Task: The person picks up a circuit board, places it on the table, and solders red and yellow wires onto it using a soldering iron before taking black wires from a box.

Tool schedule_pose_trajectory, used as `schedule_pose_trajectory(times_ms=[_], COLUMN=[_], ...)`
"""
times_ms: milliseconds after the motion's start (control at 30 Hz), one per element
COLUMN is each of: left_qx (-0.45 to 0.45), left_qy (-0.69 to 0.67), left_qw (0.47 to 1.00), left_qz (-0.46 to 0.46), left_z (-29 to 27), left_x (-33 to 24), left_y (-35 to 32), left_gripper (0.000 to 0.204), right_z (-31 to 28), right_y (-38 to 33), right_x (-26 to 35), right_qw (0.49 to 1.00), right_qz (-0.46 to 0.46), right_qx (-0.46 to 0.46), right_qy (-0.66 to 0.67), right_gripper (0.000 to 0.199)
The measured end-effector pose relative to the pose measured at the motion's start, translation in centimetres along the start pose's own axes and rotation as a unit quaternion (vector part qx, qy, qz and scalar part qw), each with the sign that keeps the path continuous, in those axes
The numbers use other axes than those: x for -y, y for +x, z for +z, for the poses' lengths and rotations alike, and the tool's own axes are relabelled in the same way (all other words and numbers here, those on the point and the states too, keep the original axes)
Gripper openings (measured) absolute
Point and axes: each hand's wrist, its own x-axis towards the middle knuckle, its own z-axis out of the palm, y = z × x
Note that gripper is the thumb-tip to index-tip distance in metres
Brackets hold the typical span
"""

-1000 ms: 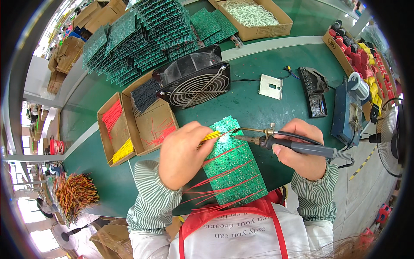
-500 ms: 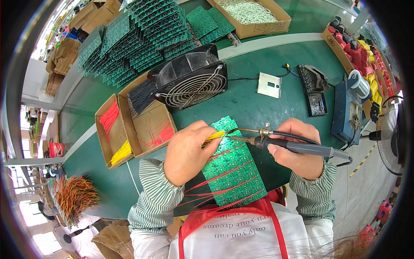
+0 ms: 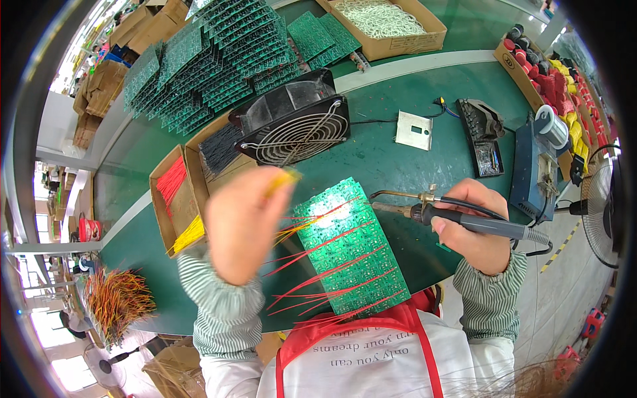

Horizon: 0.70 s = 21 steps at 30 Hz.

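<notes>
Circuit board (image 3: 355, 255) lies between the two hands, apart from all fingers

The green board rests slanted on the green workbench (image 3: 398, 176), its lower end close to the red apron (image 3: 312, 337). Red wires (image 3: 332, 265) run across it in rows and project past its left edge; a yellow strand (image 3: 287, 232) projects near the upper end.

Left hand (image 3: 242, 222): raised to the upper left of the board, motion-blurred. Thumb and fingers are closed on a small yellow wire bundle (image 3: 283, 182). Exact fingertip contact cannot be told. The board's upper left edge lies to the right of these fingers, with a visible gap.

Right hand (image 3: 474, 225): fingers and thumb wrapped around the grey handle of a soldering iron (image 3: 474, 224). The iron points left, its tip just beside the board's upper right edge; contact cannot be confirmed. The board lies left of these fingers, beyond the tip.

A black fan (image 3: 302, 132) stands above the left hand.
</notes>
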Motion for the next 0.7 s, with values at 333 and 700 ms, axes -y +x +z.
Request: schedule_pose_trajectory(times_ms=[333, 700], left_qx=[0.125, 0.122], left_qy=[-0.061, -0.06], left_qw=[0.987, 0.987], left_qz=[0.084, 0.08], left_z=[5.2, 5.6], left_x=[-1.3, -1.4], left_y=[0.3, 0.5], left_gripper=[0.015, 0.015], right_z=[-0.1, 0.0], right_y=[0.1, 0.4], right_x=[0.0, -0.3], right_qw=[1.0, 0.999], right_qz=[0.009, 0.031], right_qx=[-0.017, -0.013], right_qy=[0.02, 0.026], right_gripper=[0.017, 0.017])
